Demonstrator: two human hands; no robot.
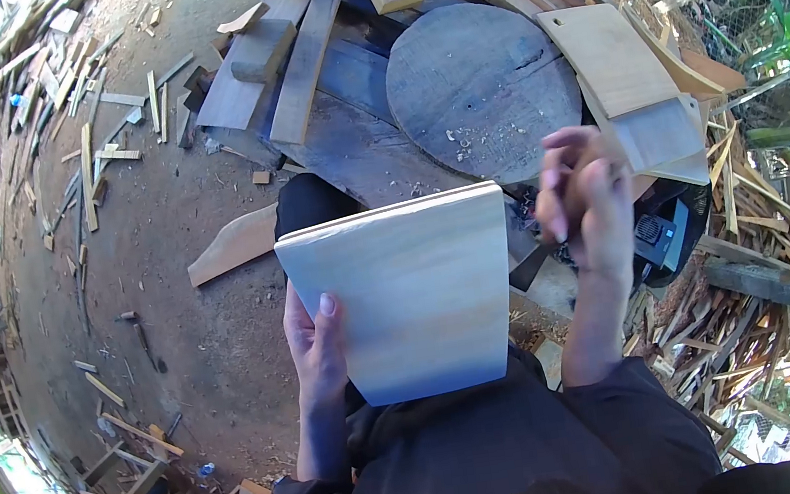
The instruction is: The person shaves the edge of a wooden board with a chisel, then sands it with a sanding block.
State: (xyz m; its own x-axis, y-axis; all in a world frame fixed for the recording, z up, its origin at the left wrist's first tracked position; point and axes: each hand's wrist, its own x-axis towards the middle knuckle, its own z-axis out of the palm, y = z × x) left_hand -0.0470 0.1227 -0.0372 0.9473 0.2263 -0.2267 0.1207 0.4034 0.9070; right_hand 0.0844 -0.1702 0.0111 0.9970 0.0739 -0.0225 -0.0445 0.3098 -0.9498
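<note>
A pale wooden board (412,295) with smooth faces and slightly rounded corners stands tilted over my lap. My left hand (314,334) grips it by its left edge, thumb on the near face and fingers behind. To the right of the board, my right hand (589,189) is raised with nothing in it, its fingers loosely curled and apart, a little smeared by motion. Beyond both hands lies a round wooden block (483,83) with shavings on its top.
More cut boards (616,59) are stacked at the right of the block, and planks (309,67) lie at its left. A dark speaker-like box (661,235) sits near my right forearm. Offcuts (764,286) pile up at far right; wood scraps (91,168) litter the dirt floor.
</note>
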